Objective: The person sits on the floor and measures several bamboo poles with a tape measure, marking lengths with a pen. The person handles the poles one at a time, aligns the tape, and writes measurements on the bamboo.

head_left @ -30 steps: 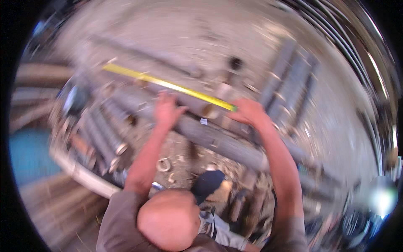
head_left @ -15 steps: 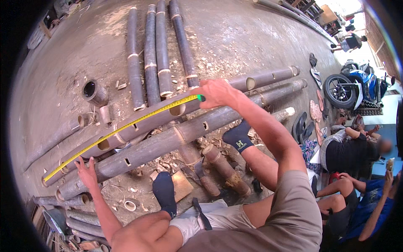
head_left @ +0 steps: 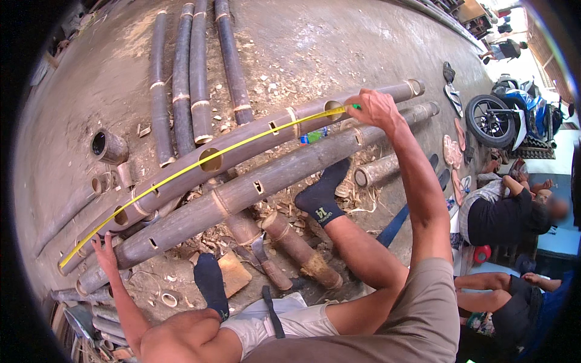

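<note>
A yellow tape measure blade (head_left: 330,112) lies stretched along the far bamboo pole (head_left: 245,132), which has round holes and small slots cut in it. My right hand (head_left: 376,110) grips the tape measure's green case over that pole's right part; fingers cover most of the case. At the left end, my left hand (head_left: 106,257) has its fingers spread and touches the pole's edge beside the blade. Parallel and nearer to me is a second bamboo pole (head_left: 284,175) with slots. My socked feet (head_left: 321,192) are on its near side.
Several dark bamboo poles (head_left: 198,72) lie beyond. Short bamboo pieces (head_left: 299,248), a wooden block (head_left: 233,273) and chips surround my feet. An upright bamboo section (head_left: 110,147) stands left. Sandals (head_left: 452,151), a motorcycle (head_left: 514,118) and seated people (head_left: 496,212) are at right.
My right hand has moved rightward along the far pole with the case, drawing out more blade. My left hand stays near the left end. The view has shifted slightly.
</note>
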`<action>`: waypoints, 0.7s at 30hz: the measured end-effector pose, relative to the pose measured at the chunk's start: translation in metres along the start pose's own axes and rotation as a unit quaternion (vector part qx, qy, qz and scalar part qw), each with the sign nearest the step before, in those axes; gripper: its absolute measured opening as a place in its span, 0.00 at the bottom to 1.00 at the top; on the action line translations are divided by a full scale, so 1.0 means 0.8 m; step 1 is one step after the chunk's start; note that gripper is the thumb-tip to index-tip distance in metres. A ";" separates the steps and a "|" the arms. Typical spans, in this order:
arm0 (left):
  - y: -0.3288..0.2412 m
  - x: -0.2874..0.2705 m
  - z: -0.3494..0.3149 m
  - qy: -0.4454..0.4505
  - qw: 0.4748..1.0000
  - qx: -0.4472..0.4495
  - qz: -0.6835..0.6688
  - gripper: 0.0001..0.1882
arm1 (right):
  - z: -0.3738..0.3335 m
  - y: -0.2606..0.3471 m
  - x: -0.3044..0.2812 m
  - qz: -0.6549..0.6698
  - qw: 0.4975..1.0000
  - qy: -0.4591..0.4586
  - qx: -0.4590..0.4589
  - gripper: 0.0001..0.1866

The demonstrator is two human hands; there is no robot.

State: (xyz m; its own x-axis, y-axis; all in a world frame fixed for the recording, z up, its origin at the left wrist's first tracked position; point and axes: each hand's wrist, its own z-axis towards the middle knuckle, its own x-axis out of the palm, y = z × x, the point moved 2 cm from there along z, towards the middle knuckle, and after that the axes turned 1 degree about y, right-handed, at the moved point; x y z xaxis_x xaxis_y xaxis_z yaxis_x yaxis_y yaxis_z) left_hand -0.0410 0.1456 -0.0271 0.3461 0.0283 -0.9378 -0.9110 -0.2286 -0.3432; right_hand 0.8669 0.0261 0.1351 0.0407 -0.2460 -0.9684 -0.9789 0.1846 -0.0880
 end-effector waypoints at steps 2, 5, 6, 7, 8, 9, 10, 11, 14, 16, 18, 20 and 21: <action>-0.008 -0.004 0.000 -0.009 1.000 -0.002 -0.002 0.44 | 0.006 -0.012 0.004 -0.029 0.999 -0.018 0.039 0.19; -0.034 -0.002 -0.005 -0.031 0.999 0.020 -0.037 0.44 | 0.012 -0.020 0.017 -0.067 0.996 -0.009 0.061 0.22; -0.043 -0.002 -0.010 -0.027 0.998 0.014 -0.054 0.46 | 0.013 -0.018 0.017 -0.064 0.996 0.000 0.064 0.24; -0.052 0.000 -0.012 -0.023 0.997 0.008 -0.071 0.47 | 0.013 -0.015 0.016 -0.072 0.996 -0.004 0.059 0.24; -0.048 -0.002 -0.011 -0.019 0.998 0.000 -0.060 0.47 | 0.014 -0.011 0.015 -0.076 0.996 -0.009 0.052 0.25; -0.045 -0.004 -0.008 -0.015 0.999 -0.009 -0.049 0.48 | 0.014 -0.009 0.015 -0.081 0.996 -0.013 0.044 0.25; -0.042 -0.004 -0.006 -0.010 0.999 -0.018 -0.039 0.48 | 0.014 -0.009 0.017 -0.082 0.995 -0.020 0.048 0.25; -0.035 -0.002 -0.004 -0.033 0.999 -0.016 -0.035 0.48 | 0.014 -0.011 0.020 -0.084 0.995 -0.026 0.050 0.25; -0.016 0.011 0.006 -0.085 0.996 0.020 -0.030 0.47 | 0.016 -0.010 0.019 -0.092 0.994 -0.029 0.056 0.24; -0.009 0.017 0.013 -0.094 0.992 0.080 -0.030 0.44 | 0.014 -0.010 0.014 -0.083 0.994 -0.026 0.063 0.24; -0.010 0.033 0.017 -0.064 0.994 0.086 -0.027 0.38 | 0.011 -0.011 0.002 -0.068 0.995 -0.024 0.075 0.24; 0.007 0.034 0.029 -0.044 0.988 0.141 0.055 0.32 | 0.011 -0.017 -0.014 -0.049 0.996 -0.021 0.074 0.25; 0.038 0.009 0.045 -0.044 0.970 0.189 0.147 0.29 | 0.016 -0.021 -0.012 -0.024 0.997 -0.025 0.067 0.25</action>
State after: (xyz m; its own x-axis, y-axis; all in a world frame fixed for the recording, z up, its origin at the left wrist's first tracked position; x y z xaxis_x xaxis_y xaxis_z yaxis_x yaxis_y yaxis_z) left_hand -0.0744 0.1739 -0.0460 0.0546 0.1029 -0.9932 -0.9903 0.1327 -0.0407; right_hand 0.8856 0.0374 0.1430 0.0998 -0.2109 -0.9724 -0.9402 0.2998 -0.1615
